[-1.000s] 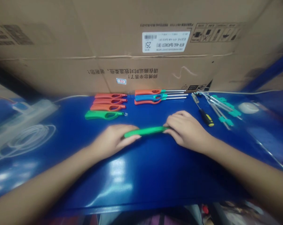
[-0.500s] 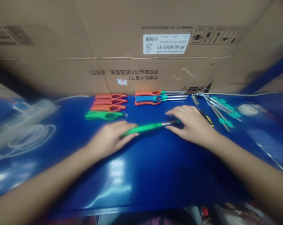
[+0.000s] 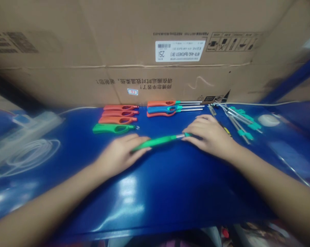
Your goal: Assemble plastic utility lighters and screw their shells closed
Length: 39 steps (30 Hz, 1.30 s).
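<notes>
My left hand [image 3: 120, 152] grips the rear end of a green lighter handle [image 3: 158, 141] lying across the middle of the blue table [image 3: 155, 192]. My right hand [image 3: 209, 134] is closed over the metal rod with a teal collar [image 3: 183, 136] that sticks out of the handle's front end. Behind my left hand lie three orange handles [image 3: 119, 113] and one green handle [image 3: 112, 128] in a column. Further right, three assembled lighters [image 3: 170, 108] with metal rods lie side by side.
A big cardboard box [image 3: 144, 51] stands as a wall along the back of the table. Loose metal rods with teal collars [image 3: 238, 120] and a yellow-and-black screwdriver [image 3: 225, 129] lie at the right. A white power strip and coiled cable [image 3: 23, 144] occupy the left.
The metal rod has come into view at the green handle's front end, and my right hand has shifted right and back along it. My left hand has kept its grip.
</notes>
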Each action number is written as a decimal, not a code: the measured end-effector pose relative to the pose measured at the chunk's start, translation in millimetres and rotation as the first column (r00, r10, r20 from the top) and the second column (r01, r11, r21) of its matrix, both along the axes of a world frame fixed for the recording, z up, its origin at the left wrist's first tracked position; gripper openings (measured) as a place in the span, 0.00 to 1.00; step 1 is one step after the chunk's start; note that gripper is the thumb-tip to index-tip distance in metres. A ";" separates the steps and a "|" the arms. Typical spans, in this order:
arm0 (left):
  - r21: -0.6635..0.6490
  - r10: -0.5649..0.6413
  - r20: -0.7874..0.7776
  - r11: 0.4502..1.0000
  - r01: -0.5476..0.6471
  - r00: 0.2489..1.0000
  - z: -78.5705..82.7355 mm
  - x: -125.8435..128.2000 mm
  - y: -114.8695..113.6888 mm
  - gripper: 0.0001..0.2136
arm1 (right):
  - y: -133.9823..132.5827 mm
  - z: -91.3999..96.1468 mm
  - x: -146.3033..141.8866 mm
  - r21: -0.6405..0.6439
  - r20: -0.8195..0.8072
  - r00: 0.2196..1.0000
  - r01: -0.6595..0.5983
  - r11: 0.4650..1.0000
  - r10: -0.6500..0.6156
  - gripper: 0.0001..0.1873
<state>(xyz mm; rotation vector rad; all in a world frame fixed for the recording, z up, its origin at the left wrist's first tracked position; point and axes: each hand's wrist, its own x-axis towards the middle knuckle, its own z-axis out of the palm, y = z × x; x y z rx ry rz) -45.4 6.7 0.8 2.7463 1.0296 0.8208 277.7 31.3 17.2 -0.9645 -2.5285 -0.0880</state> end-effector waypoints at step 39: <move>-0.173 -0.057 0.088 0.982 0.072 0.994 -5.8 12.1 -14.6 0.10 | -18.2 -6.7 -20.2 0.025 0.003 0.983 -0.185 0.982 0.185 0.12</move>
